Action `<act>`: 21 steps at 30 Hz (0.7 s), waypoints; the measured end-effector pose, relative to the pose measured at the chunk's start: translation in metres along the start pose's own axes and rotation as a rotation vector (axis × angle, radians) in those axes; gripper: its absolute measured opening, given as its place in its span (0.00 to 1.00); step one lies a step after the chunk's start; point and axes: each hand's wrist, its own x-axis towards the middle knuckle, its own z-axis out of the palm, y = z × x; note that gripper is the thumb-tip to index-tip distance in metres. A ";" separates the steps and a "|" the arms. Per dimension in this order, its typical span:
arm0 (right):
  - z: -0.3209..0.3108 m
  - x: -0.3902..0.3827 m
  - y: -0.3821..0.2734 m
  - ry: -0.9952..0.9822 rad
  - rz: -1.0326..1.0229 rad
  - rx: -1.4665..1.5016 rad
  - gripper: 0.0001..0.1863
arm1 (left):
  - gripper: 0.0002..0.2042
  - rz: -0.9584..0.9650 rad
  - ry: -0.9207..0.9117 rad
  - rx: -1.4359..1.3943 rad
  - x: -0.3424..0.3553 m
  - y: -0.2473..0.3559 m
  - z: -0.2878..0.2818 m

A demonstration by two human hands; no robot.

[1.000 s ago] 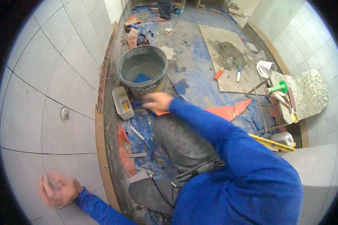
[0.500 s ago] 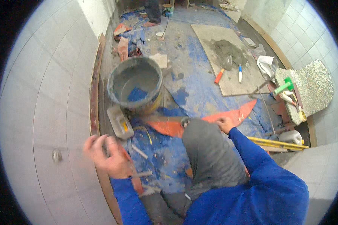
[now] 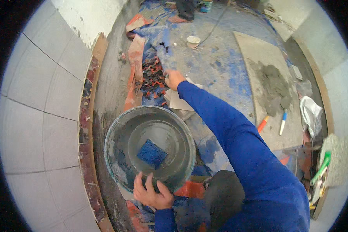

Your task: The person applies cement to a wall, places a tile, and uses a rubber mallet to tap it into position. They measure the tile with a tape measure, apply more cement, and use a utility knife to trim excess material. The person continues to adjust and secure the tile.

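My left hand (image 3: 154, 192), fingers spread and holding nothing, is over the near rim of a round grey bucket (image 3: 111, 149). Murky grey water and a blue sponge (image 3: 152, 153) are inside. Beyond the bucket my right hand (image 3: 174, 80) reaches to the edge of a heap of small red and black plastic pieces (image 3: 154, 77). Its fingers are curled together at the pile; whatever they hold is too small to make out. Square tile pieces (image 3: 178, 101) lie stacked under my right wrist, beside the heap.
Tiled wall (image 3: 25, 143) stands close on the left, with a wooden strip (image 3: 86, 139) along its foot. To the right, a board (image 3: 255, 92) carries grey mortar (image 3: 274, 83) and two trowels, one with a red handle (image 3: 262, 124), one blue and white (image 3: 283, 123). A person's leg (image 3: 185, 9) shows far back.
My right hand has gone from beside my knee forward and left to the heap of plastic pieces. My left hand has come from near the wall to the bucket rim. The view has shifted left.
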 end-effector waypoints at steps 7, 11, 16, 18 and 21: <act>0.088 0.099 0.024 -0.451 0.046 -0.486 0.46 | 0.21 -0.012 -0.059 0.093 0.002 -0.001 -0.001; 0.127 0.109 0.028 -0.415 0.176 -0.527 0.55 | 0.23 -0.072 -0.141 0.060 0.000 0.002 -0.004; 0.156 0.114 0.040 -0.335 0.118 -0.565 0.57 | 0.24 -0.102 -0.187 0.152 0.006 0.010 -0.008; 0.155 0.113 0.048 -0.354 0.070 -0.502 0.53 | 0.24 -0.103 -0.180 0.141 0.008 0.012 -0.007; 0.146 0.107 0.055 -0.392 -0.007 -0.519 0.50 | 0.24 -0.089 -0.176 0.140 0.010 0.014 -0.005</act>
